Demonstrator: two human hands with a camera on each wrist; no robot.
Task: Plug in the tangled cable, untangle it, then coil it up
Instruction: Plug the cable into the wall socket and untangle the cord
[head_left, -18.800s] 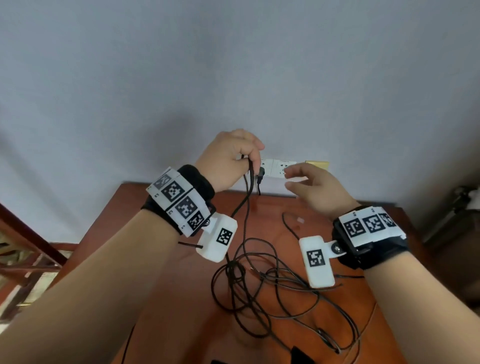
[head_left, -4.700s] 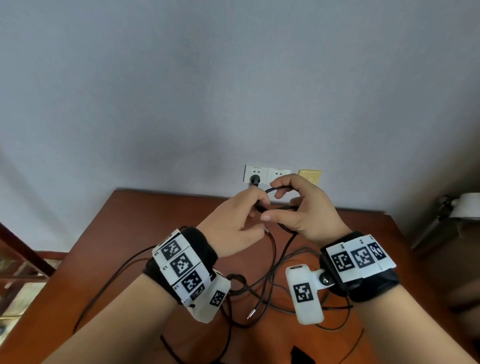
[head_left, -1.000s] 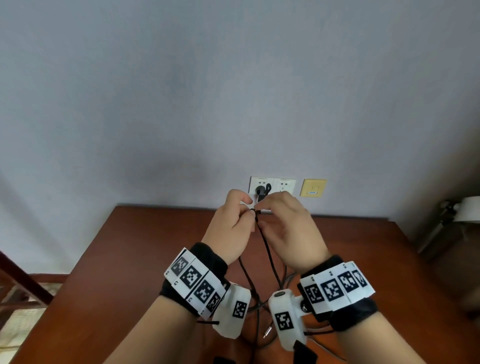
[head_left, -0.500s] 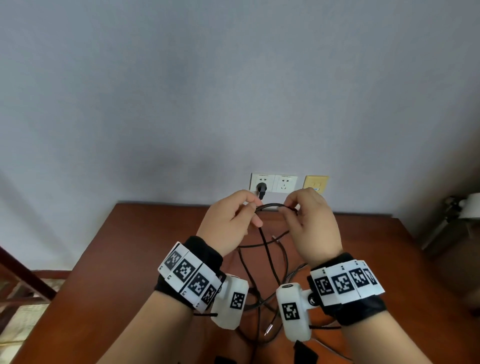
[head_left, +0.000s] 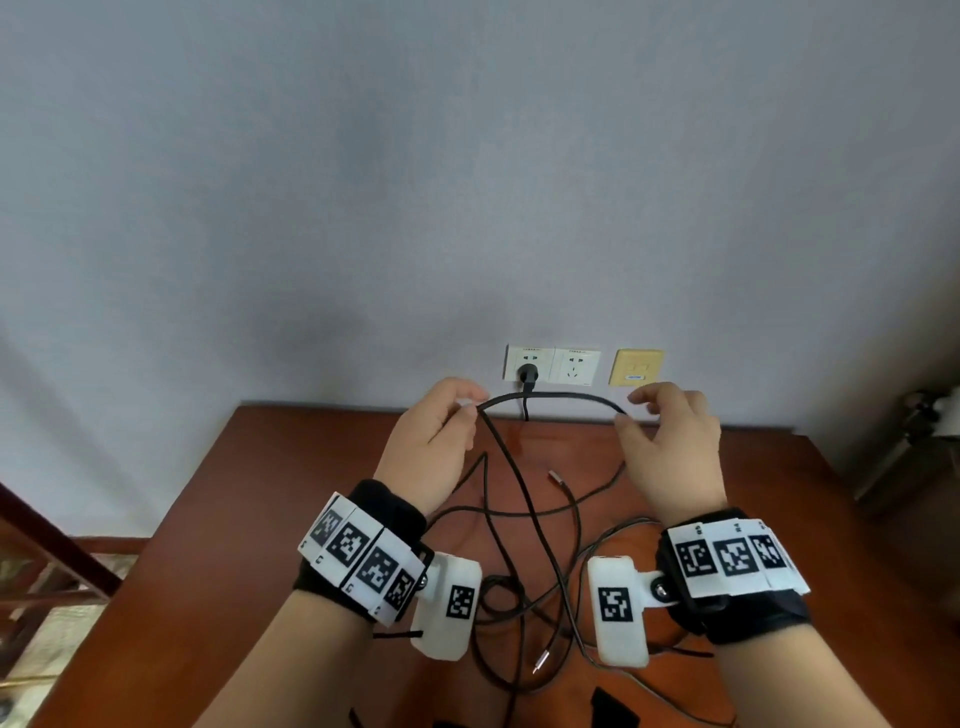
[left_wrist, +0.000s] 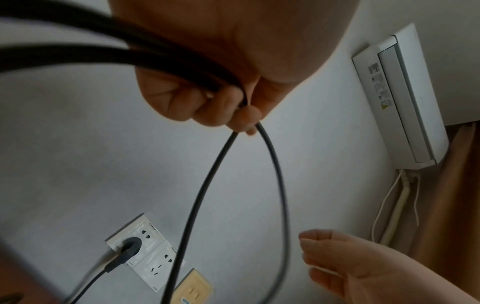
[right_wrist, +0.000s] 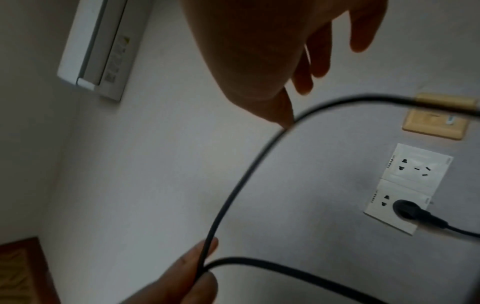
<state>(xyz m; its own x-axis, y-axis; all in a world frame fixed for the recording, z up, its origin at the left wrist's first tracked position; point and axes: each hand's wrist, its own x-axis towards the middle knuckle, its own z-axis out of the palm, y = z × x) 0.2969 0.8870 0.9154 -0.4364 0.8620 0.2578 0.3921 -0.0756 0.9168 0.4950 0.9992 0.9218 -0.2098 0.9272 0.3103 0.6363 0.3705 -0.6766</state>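
Thin black cable up above the brown wooden counter, stretched in an arc between two hands. Left hand at 9 o'clock, fingers pinching two strands. Right hand at 3 o'clock, fingers loose and spread, cable just touching the thumb. Black plug in the white wall socket at 12 o'clock. More tangled loops at 6 o'clock.

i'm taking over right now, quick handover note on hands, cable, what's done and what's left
Left hand: grips the black cable, folded strands in its grip.
Right hand: fingers loosely curled, the cable running past the thumb tip; not clearly gripping.
Plug sits in the left wall socket.
The rest of the cable lies in crossed loops on the table.
Done: plugged in.
Left: finish untangling, then coil.
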